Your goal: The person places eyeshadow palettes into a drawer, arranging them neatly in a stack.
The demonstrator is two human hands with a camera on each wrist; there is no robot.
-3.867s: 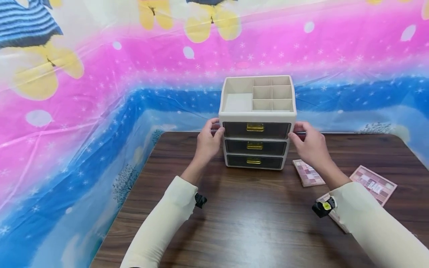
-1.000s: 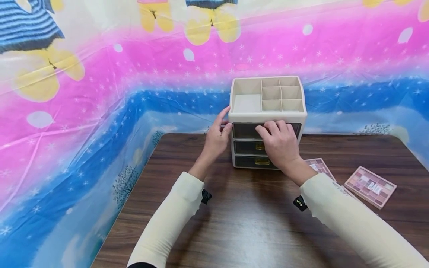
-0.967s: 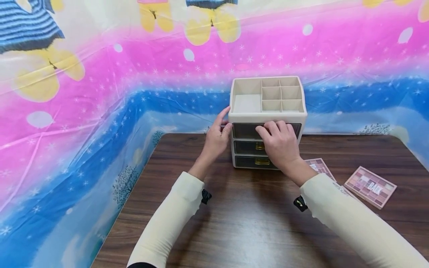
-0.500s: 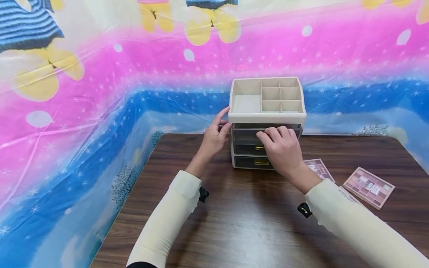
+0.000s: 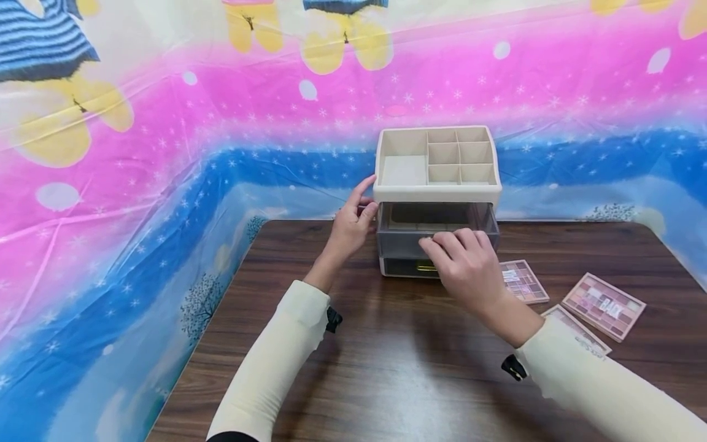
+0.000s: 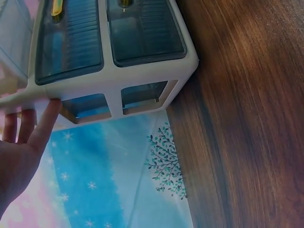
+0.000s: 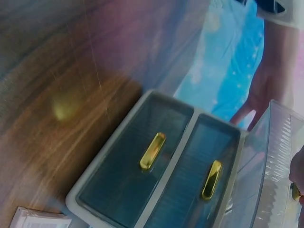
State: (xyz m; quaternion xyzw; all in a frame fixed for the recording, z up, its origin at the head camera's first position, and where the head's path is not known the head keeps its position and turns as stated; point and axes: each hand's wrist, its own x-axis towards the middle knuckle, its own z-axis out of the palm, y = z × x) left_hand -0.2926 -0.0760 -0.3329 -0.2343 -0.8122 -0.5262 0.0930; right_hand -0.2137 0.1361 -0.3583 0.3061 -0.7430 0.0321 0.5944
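A cream desktop organizer (image 5: 436,194) with dark see-through drawers stands at the back of the table. Its top drawer (image 5: 399,245) is pulled well out, and no contents show inside. My right hand (image 5: 472,270) has its fingers curled at the drawer front; in the right wrist view they pinch its gold handle (image 7: 296,192), mostly hidden. The lower two drawers (image 7: 128,166) are closed, each with a gold handle. With fingers extended, my left hand (image 5: 349,227) rests against the organizer's left side; the left wrist view has the fingertips (image 6: 54,104) on the frame there.
Three pink makeup palettes lie on the table to the right: one palette (image 5: 525,283) beside the organizer, another (image 5: 604,305) farther right, a third (image 5: 574,330) partly under the right sleeve. A printed cloth (image 5: 298,135) hangs behind the wooden table (image 5: 375,368).
My right hand moved from the organizer's right side to the top drawer's handle and drew the drawer out toward me. The organizer shifted slightly right earlier; my left hand stays at its side.
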